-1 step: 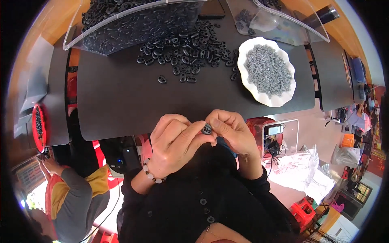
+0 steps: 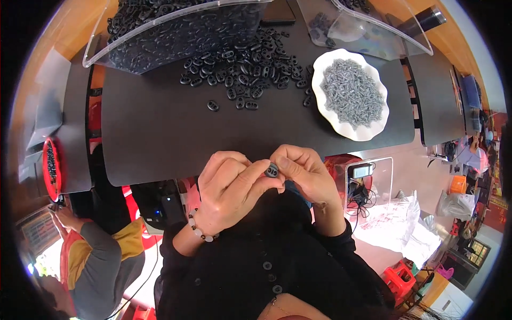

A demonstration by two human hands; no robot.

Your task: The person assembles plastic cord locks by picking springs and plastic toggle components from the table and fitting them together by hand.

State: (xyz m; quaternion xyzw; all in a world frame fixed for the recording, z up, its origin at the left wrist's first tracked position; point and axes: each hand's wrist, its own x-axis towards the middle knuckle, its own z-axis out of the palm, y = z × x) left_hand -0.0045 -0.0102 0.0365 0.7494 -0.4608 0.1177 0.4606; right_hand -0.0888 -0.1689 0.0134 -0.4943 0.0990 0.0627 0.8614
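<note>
Just off the near table edge, a small black oval cord lock (image 2: pixel 271 170) with two holes is held up between my hands. My left hand (image 2: pixel 226 186) has it pinched between thumb and fingers, its holed face showing. The thumb and fingers of my right hand (image 2: pixel 304 173) close on the lock's upper right end; whatever lies under those fingertips is hidden. Beyond my hands, a pile of similar black cord locks (image 2: pixel 250 66) spreads over the dark table (image 2: pixel 160 133). To its right, a white scalloped bowl (image 2: pixel 362 133) holds many small metal springs (image 2: pixel 352 93).
A clear bin (image 2: pixel 181 40) full of black parts stands at the far left, another clear bin (image 2: pixel 368 40) at the far right. A red tray (image 2: pixel 57 170) rests on the left table, near a seated person (image 2: pixel 101 261). A transparent box (image 2: pixel 368 186) with cables sits below at right.
</note>
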